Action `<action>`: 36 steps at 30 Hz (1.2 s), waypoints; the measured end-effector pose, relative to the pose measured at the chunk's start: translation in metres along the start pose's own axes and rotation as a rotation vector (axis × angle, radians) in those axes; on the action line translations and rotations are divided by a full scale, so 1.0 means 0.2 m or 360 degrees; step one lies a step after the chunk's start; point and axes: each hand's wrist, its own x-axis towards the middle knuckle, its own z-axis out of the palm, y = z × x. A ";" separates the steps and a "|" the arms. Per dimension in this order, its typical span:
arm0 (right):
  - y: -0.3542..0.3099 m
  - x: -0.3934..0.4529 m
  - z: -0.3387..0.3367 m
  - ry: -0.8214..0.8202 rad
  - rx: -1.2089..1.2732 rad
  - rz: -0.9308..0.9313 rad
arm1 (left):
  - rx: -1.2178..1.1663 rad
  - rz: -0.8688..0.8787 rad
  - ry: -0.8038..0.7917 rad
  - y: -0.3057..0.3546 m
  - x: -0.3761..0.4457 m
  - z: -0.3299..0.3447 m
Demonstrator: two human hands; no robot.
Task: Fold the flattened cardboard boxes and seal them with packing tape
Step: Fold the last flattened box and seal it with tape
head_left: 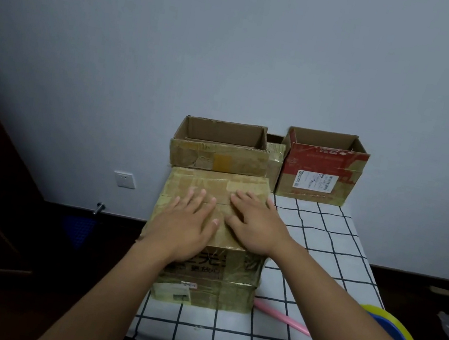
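Note:
A closed cardboard box (209,281) covered in old tape stands on the checked tablecloth (323,247) near the table's left edge. My left hand (187,223) lies flat on its top flaps with fingers spread. Beside it, my right hand (256,223) presses flat on the same flaps, fingers straight. Behind this box an open-topped brown box (219,157) stands against the wall. To the right, an open-topped red and brown box (322,172) with a shipping label stands upright.
A roll of tape with a yellow rim and blue core (393,328) sits at the table's right front, partly behind my right forearm. A pink stick-like thing (281,317) lies right of the box. A wall socket (124,180) is on the left.

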 end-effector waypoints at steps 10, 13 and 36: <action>0.48 -0.55 -0.04 0.0306 0.0312 0.0765 | 0.0018 -0.0015 0.0052 0.00 0.00 0.01; 0.64 -0.77 0.07 0.0027 0.0075 0.0967 | 0.0030 -0.0025 0.0030 0.00 0.00 0.01; 0.66 -1.04 0.31 0.0285 -0.0137 0.1044 | 0.0060 -0.0019 0.0014 0.03 -0.03 -0.02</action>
